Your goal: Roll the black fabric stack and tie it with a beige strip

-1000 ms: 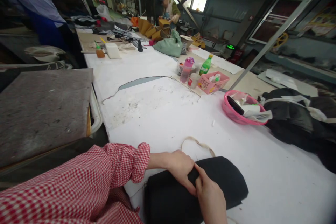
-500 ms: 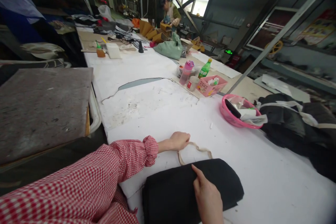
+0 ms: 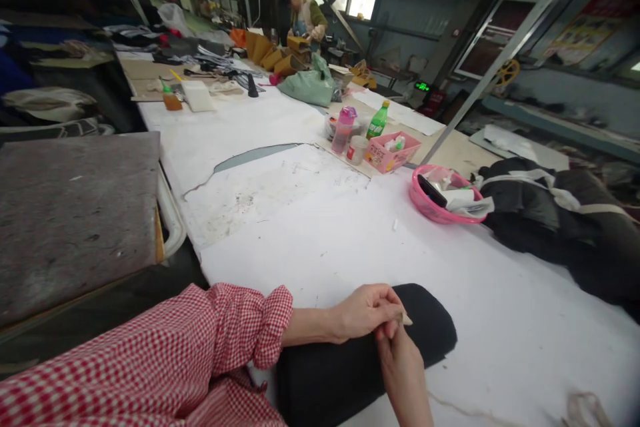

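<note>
A folded bundle of black cloth [image 3: 330,377] lies on the white-covered table in front of me. Above it my left hand [image 3: 367,312] is closed, its fingers pinching a beige fabric strip [image 3: 407,320]. My right hand [image 3: 404,363] meets it there, thumb and fingertips pressed together on the same strip. Only a short end of the strip pokes out past the fingers; the rest of it at the pinch is hidden. Another length of beige strip [image 3: 585,407], blurred, lies at the lower right.
Right of the hands is a pink basket [image 3: 440,217] with a black item and papers, beside dark bundled fabric [image 3: 545,213]. Farther back stand a pink box [image 3: 393,152], a green bottle [image 3: 379,120] and a pink bottle [image 3: 343,130]. A person [image 3: 306,17] works at the far end.
My left hand has come back toward me with the beige strip from behind the black bundle. My right hand has left the cloth's top to pinch the strip together with it.
</note>
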A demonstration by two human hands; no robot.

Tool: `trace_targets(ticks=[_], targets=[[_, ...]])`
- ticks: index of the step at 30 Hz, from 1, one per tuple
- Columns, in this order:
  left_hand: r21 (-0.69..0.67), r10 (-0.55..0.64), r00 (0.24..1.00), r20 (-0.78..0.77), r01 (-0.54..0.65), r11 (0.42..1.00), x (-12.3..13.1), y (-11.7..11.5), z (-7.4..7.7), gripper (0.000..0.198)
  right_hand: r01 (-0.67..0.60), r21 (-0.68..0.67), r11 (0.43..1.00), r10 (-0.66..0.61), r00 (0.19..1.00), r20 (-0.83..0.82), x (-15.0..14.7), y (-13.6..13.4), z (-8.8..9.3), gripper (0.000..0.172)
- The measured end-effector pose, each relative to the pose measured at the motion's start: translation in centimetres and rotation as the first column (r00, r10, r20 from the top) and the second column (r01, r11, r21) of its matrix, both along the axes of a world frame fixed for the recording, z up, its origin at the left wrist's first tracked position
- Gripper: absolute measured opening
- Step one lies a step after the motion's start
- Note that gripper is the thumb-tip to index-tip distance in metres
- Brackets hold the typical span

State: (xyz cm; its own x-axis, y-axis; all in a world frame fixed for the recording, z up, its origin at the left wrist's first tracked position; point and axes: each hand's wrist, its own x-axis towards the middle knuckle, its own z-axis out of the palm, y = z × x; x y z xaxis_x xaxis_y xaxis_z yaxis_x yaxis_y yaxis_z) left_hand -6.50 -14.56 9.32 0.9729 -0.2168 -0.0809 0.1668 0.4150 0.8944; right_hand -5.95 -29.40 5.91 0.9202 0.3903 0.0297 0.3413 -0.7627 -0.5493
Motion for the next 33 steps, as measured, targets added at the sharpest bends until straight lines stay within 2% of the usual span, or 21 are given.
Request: trace_targets(ticks=[2,4,5,7,9,10,12,14,19,22,25,27,28,30,32,33], targets=[[0.017,-0.040,0.998,0.044,0.039,0.999,-0.5,-0.6,-0.5,0.029,0.005,0.090,0.996,0.000,0.999,-0.050,-0.2,-0.5,0.0,0.048],[0.102,-0.085,0.990,0.114,0.073,0.992,-0.7,-0.6,-0.7,0.027,0.043,0.223,0.974,-0.020,0.994,-0.103,-0.6,-0.6,0.2,0.052],[0.156,-0.101,0.984,0.148,0.077,0.985,-0.7,-0.5,-0.8,0.025,0.090,0.320,0.943,-0.045,0.988,-0.145,-1.0,-0.6,0.5,0.053],[0.245,-0.126,0.970,0.207,0.073,0.967,-0.7,-0.2,-0.9,0.021,0.231,0.487,0.842,-0.115,0.959,-0.257,-2.3,-0.4,1.2,0.059],[0.289,-0.167,0.962,0.214,0.101,0.952,-0.7,-0.1,-0.9,0.020,0.375,0.538,0.755,-0.218,0.917,-0.334,-4.0,-0.2,2.2,0.068],[0.313,-0.188,0.960,0.209,0.116,0.943,-0.7,-0.1,-0.9,0.019,0.421,0.517,0.745,-0.284,0.902,-0.325,-5.0,0.0,2.7,0.071],[0.406,-0.231,0.948,0.218,0.127,0.905,-0.7,-0.1,-0.8,0.017,0.483,0.462,0.744,-0.413,0.876,-0.249,-6.7,0.2,3.9,0.073],[0.522,-0.284,0.926,0.248,0.119,0.844,-0.7,-0.2,-0.7,0.015,0.487,0.451,0.748,-0.455,0.871,-0.187,-7.6,0.3,5.0,0.074],[0.726,-0.485,0.806,0.340,0.103,0.680,-1.0,0.0,-0.1,0.015,0.370,0.513,0.774,-0.293,0.929,-0.228,-6.5,0.3,6.6,0.068],[0.804,-0.586,0.738,0.335,0.100,0.586,-1.0,0.0,-0.1,0.008,0.346,0.559,0.754,-0.271,0.938,-0.215,-4.9,0.3,7.5,0.064],[0.797,-0.574,0.757,0.312,0.119,0.592,-0.7,-0.1,-0.2,0.015,0.306,0.630,0.714,-0.240,0.952,-0.191,-3.3,0.1,8.8,0.058],[0.774,-0.566,0.776,0.278,0.168,0.611,-0.4,-0.2,-0.2,0.022,0.296,0.619,0.728,-0.316,0.945,-0.080,-2.5,-0.4,9.5,0.060],[0.769,-0.567,0.781,0.263,0.185,0.612,-0.2,-0.3,-0.2,0.022,0.298,0.585,0.755,-0.392,0.919,0.038,-2.3,-0.7,9.8,0.062],[0.770,-0.563,0.787,0.251,0.190,0.609,0.0,-0.3,0.0,0.021,0.324,0.476,0.817,-0.501,0.808,0.311,-2.4,-1.4,9.9,0.066],[0.765,-0.552,0.797,0.246,0.191,0.616,0.1,-0.3,0.2,0.021,0.364,0.385,0.848,-0.522,0.699,0.489,-3.3,-2.2,9.6,0.064],[0.760,-0.549,0.801,0.237,0.199,0.618,0.1,-0.3,0.3,0.022,0.391,0.366,0.845,-0.534,0.664,0.524,-4.0,-2.6,9.3,0.062]])
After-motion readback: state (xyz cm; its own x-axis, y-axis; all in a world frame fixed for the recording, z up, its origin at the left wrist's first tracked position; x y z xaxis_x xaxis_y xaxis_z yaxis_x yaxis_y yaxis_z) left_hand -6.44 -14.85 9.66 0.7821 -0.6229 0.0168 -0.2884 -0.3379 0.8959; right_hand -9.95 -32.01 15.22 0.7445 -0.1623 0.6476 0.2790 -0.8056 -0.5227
